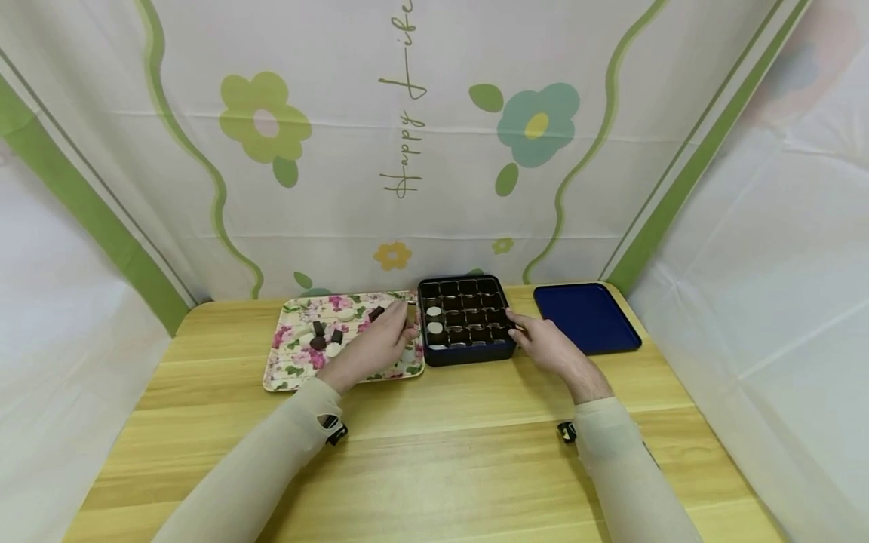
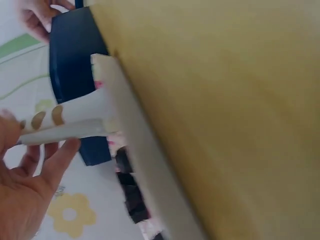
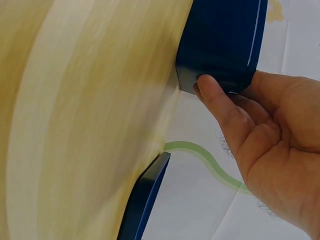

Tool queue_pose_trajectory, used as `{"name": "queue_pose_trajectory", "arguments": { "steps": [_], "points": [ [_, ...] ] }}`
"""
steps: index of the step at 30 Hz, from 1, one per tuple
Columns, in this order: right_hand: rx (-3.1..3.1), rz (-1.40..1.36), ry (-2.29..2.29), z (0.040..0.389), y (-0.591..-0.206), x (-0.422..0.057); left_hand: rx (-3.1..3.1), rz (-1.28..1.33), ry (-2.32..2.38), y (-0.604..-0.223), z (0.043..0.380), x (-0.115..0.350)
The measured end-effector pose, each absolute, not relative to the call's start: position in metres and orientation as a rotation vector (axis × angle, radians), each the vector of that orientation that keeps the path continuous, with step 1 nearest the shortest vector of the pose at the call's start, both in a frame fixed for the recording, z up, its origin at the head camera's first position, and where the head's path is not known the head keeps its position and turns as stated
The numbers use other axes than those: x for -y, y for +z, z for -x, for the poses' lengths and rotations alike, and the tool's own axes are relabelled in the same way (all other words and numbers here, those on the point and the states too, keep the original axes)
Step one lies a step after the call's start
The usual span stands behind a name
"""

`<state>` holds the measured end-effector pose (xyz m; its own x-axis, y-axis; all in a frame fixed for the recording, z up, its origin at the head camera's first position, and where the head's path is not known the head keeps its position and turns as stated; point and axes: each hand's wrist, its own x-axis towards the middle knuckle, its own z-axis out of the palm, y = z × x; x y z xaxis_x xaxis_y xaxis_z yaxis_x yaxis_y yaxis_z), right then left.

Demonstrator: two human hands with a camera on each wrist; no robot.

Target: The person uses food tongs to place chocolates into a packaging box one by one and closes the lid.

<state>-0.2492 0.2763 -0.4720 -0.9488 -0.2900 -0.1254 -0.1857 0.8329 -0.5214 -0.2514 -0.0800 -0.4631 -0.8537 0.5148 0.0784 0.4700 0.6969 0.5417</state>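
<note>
A dark blue box with a brown divided insert stands mid-table, white round pieces in its left column. At its right side is my right hand, thumb and fingers gripping the wall near the front corner. My left hand is above the right part of a flowered tray. It holds pale tongs with brown oval marks, their tips down at the tray and hidden behind its rim. On the tray lie dark brown pieces and white pieces.
A flat blue lid lies on the wooden table to the right of the box. The tray's right edge meets the box's left side. Behind the table hangs a flowered white cloth, and white sheets stand at both sides.
</note>
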Motion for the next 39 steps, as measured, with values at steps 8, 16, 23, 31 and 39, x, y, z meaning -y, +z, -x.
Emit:
{"name": "queue_pose_trajectory", "arguments": {
  "steps": [8,16,23,31,39],
  "points": [
    [-2.815,0.367,-0.767,0.250,-0.474,-0.277,-2.838,-0.834,1.098,-0.455,0.260,0.090],
    [-2.805,0.345,-0.786,0.251,-0.474,-0.278,-2.847,-0.905,1.420,-0.424,0.304,0.065],
    [-2.795,0.352,-0.776,0.252,-0.474,-0.278,-2.887,-0.767,1.445,-0.440,0.336,0.039],
    [-2.803,0.347,-0.772,0.252,-0.473,-0.277,-2.816,-0.725,1.421,-0.450,0.348,0.037],
    [-2.805,0.353,-0.771,0.252,-0.474,-0.277,-2.816,-0.802,1.410,-0.440,0.347,0.049]
  ]
}}
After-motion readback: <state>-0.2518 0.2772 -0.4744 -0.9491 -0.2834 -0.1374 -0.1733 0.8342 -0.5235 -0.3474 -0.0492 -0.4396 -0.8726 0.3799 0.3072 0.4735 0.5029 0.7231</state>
